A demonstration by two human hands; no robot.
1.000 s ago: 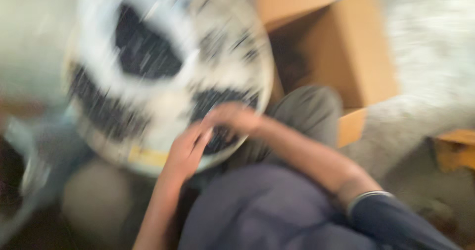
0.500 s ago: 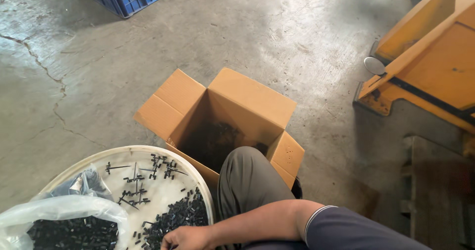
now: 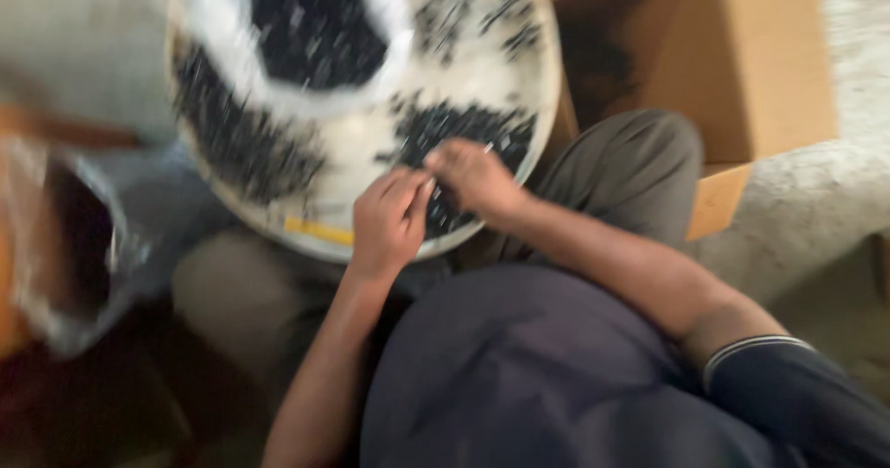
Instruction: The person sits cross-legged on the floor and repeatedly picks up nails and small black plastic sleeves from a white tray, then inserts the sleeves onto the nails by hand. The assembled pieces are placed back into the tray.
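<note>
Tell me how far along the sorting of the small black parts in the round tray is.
Done: some black parts sit in a clear bag on the round tray. In hand: the left hand and right hand meet at a loose pile near the tray's near edge; the blur hides what the fingers pinch. Left: a larger heap lies along the tray's left side, and scattered pieces at the far side.

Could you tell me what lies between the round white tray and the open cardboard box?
In the head view, the person's bent knee in grey-green trousers fills the lower gap between the round white tray and the cardboard box.
</note>
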